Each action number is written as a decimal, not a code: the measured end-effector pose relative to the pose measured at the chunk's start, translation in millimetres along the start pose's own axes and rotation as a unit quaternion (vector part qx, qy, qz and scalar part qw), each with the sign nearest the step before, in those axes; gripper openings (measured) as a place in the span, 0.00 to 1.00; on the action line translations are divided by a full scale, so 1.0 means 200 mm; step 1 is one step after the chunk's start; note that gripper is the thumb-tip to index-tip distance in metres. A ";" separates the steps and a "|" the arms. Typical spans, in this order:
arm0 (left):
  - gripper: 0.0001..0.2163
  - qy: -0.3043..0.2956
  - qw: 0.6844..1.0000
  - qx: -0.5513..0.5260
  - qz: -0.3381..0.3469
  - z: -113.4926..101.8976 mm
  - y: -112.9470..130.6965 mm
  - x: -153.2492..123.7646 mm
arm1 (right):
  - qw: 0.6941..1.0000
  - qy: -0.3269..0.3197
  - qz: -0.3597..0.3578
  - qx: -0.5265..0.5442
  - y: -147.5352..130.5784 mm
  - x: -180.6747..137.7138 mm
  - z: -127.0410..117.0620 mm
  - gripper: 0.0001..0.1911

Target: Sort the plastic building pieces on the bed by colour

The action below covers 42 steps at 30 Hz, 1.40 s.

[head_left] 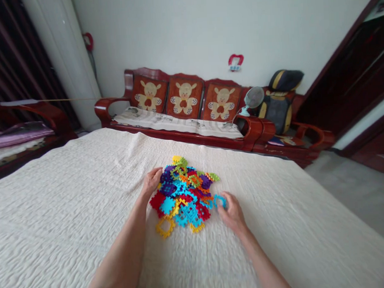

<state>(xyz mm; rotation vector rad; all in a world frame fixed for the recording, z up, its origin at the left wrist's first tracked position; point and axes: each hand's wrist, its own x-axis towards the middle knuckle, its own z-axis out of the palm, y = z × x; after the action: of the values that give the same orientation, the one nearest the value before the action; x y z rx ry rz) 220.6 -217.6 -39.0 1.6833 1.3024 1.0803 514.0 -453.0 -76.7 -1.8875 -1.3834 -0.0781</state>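
A heap of flat plastic interlocking tiles (184,191) in yellow, blue, red, purple, green and orange lies on a cream quilted bedspread (70,208). My left hand (151,181) rests against the heap's left side, fingers curved and slightly apart, touching purple and red tiles. My right hand (231,210) sits at the heap's right edge, its fingers pinched on a light blue ring-shaped tile (219,200). A yellow frame tile (165,227) lies at the near left of the heap.
Beyond the bed stands a red wooden bench sofa (184,106) with bear-print cushions. A small fan (253,99) and a dark bag (277,102) sit at its right end. Grey floor (356,192) shows to the right, a dark wooden door frame beyond it.
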 end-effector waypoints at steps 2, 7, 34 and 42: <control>0.21 0.000 0.999 0.040 0.003 -0.05 0.03 -0.07 | 0.999 -0.012 -0.029 -0.023 -0.03 -0.02 0.01 0.23; 0.20 -0.012 0.993 0.116 -0.010 -0.13 0.09 -0.29 | 0.994 -0.059 -0.047 -0.075 -0.09 -0.01 0.01 0.25; 0.28 -0.039 0.941 0.253 0.220 -0.01 -0.06 -0.74 | 0.975 -0.177 0.013 -0.136 -0.43 -0.21 -0.01 0.35; 0.29 -0.082 0.932 0.297 0.189 -0.02 0.07 -0.79 | 0.977 -0.142 -0.048 -0.153 -0.43 -0.25 0.00 0.32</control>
<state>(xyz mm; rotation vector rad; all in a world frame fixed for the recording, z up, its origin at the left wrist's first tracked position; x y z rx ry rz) 201.1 -374.6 -53.5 2.5009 1.3040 0.7562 422.3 -482.5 -52.7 -2.1472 -1.7380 -0.0744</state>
